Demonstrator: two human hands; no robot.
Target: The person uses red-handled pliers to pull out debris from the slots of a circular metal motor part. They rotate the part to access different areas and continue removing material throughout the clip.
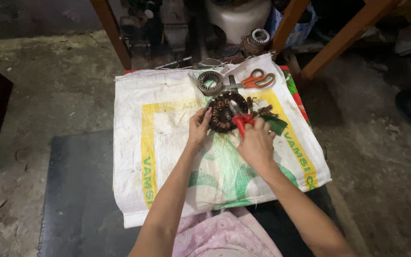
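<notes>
Right hand (257,143) is gripping red-handled pliers (241,120), tips working into the copper-wound stator (224,112). Left hand (199,127) is clasping the stator's rim, steadying it near the far edge of the white sack (167,143). Risk: pliers slipping toward left fingers, since they sit close. Plier tips are hard to make out.

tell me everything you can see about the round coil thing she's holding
The motor stator is a dark metal ring wound with coppery-brown wire coils around an open centre. It sits tilted on the white woven sack. The left hand grips its left edge; the right hand holds red-handled pliers whose tip meets its right side.
</notes>
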